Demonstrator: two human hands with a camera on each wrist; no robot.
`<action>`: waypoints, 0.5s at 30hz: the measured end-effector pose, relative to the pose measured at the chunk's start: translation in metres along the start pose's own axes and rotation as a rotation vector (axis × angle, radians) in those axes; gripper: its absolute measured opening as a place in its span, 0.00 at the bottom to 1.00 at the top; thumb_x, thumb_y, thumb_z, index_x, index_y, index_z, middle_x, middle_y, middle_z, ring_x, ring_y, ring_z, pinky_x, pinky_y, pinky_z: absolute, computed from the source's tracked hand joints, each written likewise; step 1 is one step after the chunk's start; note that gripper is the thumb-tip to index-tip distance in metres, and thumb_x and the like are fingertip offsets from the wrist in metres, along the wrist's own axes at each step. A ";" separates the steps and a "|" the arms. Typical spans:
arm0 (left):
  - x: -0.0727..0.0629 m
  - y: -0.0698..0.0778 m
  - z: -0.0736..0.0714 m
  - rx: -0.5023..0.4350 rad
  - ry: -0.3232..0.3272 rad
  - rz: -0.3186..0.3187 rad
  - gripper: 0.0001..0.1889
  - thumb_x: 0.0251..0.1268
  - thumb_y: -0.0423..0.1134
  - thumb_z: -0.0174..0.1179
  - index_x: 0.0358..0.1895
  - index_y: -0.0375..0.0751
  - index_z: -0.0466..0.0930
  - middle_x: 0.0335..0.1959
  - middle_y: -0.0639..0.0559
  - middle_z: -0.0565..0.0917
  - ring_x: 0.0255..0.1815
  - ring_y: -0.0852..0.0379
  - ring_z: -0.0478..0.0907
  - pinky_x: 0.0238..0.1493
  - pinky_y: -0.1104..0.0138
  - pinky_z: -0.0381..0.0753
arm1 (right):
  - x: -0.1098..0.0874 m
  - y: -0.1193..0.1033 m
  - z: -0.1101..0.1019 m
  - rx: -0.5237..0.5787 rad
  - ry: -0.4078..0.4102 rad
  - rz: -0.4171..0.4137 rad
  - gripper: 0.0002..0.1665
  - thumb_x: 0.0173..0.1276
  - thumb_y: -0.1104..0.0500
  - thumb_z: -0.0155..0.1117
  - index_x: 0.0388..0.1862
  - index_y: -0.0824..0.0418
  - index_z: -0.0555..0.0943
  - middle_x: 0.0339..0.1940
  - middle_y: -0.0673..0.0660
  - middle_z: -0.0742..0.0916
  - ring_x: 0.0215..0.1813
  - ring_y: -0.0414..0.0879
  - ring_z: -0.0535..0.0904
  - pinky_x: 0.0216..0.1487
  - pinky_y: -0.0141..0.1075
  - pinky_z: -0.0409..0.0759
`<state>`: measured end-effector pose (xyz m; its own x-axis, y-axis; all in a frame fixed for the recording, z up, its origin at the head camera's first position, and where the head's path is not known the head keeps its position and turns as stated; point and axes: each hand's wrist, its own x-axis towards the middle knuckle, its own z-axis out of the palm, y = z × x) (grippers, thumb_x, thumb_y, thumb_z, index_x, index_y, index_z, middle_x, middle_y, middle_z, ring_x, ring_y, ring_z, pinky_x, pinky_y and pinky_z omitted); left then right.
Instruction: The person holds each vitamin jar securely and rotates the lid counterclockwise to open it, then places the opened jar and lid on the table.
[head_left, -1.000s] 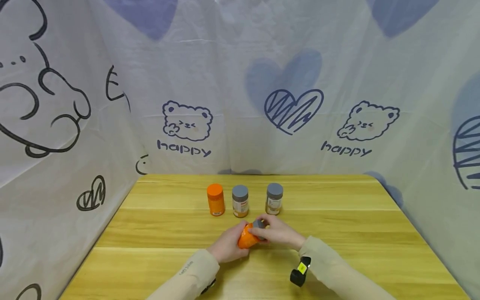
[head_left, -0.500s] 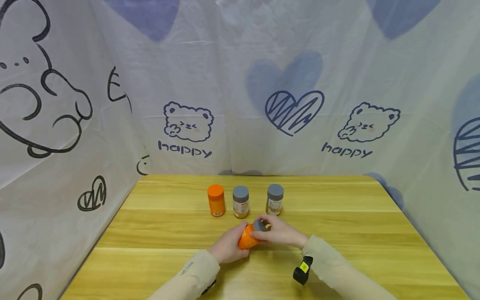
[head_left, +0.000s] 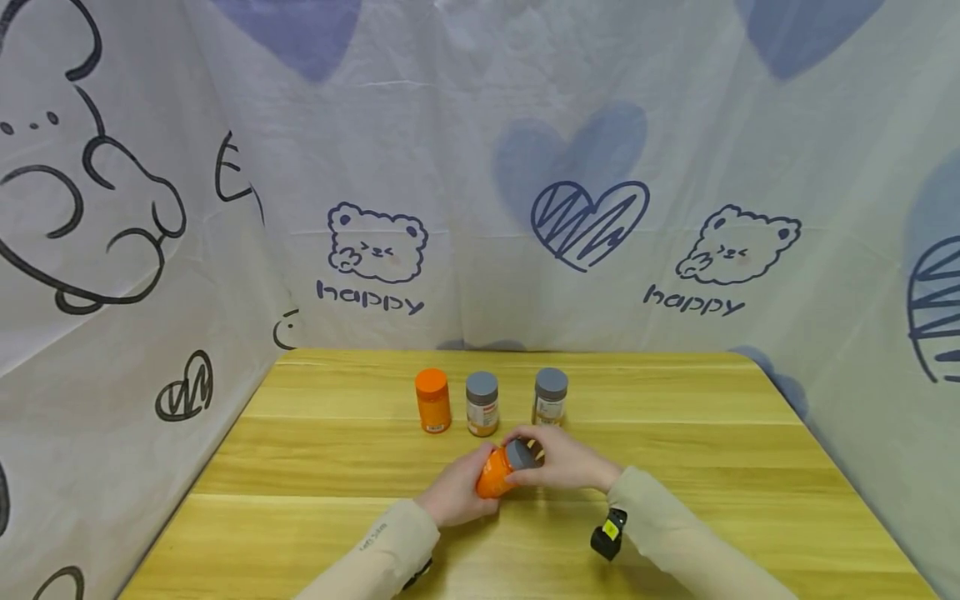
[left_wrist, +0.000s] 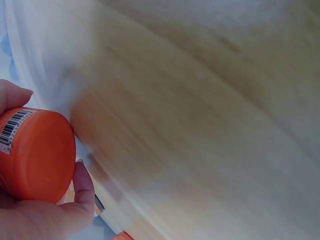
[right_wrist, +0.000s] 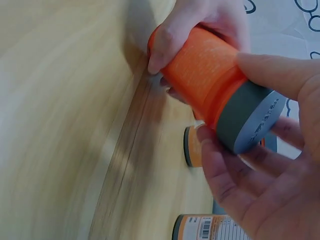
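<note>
An orange bottle [head_left: 494,476] with a grey screw cap [right_wrist: 251,116] is held tilted above the table, its cap end toward the right. My left hand [head_left: 459,490] grips the bottle's body from the left. In the left wrist view its fingers curl round the orange body [left_wrist: 41,155], near the base and a barcode label. From the right, my right hand [head_left: 564,461] has its thumb and fingertips about the cap and the neck just below it. The cap sits on the bottle, and its embossed flat top faces the right palm.
Behind the hands, an orange bottle with an orange lid [head_left: 432,402] stands upright. Beside it is a grey-lidded bottle [head_left: 482,405]. Another grey-lidded bottle [head_left: 551,395] stands farther right, partly behind the right hand. The wooden table [head_left: 315,467] meets a printed cloth [head_left: 480,167] at the back.
My right hand has turned slightly about the cap, and its wrist has shifted a little to the right. The left hand and bottle stay nearly still.
</note>
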<state>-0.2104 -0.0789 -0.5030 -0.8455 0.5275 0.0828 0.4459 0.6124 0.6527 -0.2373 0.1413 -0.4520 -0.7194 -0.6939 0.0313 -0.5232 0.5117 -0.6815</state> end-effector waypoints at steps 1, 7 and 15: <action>0.000 0.001 0.000 -0.002 0.001 0.001 0.28 0.51 0.32 0.71 0.56 0.46 0.68 0.45 0.53 0.81 0.41 0.62 0.77 0.46 0.66 0.78 | 0.000 0.000 0.000 0.006 -0.004 -0.003 0.27 0.64 0.50 0.73 0.59 0.56 0.79 0.55 0.55 0.86 0.52 0.48 0.81 0.51 0.37 0.82; -0.001 0.004 -0.003 -0.004 0.014 0.014 0.28 0.51 0.30 0.71 0.55 0.44 0.69 0.43 0.52 0.81 0.41 0.60 0.77 0.46 0.65 0.78 | -0.002 0.001 -0.001 0.034 -0.012 -0.038 0.31 0.62 0.58 0.76 0.63 0.54 0.77 0.61 0.54 0.84 0.58 0.50 0.81 0.57 0.39 0.82; -0.002 0.006 -0.004 -0.014 0.009 -0.003 0.30 0.50 0.31 0.72 0.57 0.44 0.68 0.44 0.51 0.81 0.41 0.60 0.77 0.46 0.65 0.78 | -0.002 0.004 0.004 -0.037 0.029 -0.086 0.34 0.57 0.65 0.77 0.62 0.52 0.77 0.61 0.51 0.85 0.62 0.48 0.80 0.65 0.50 0.79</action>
<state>-0.2075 -0.0786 -0.4960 -0.8496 0.5201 0.0876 0.4393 0.6059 0.6632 -0.2365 0.1427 -0.4574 -0.6836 -0.7215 0.1099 -0.5996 0.4693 -0.6483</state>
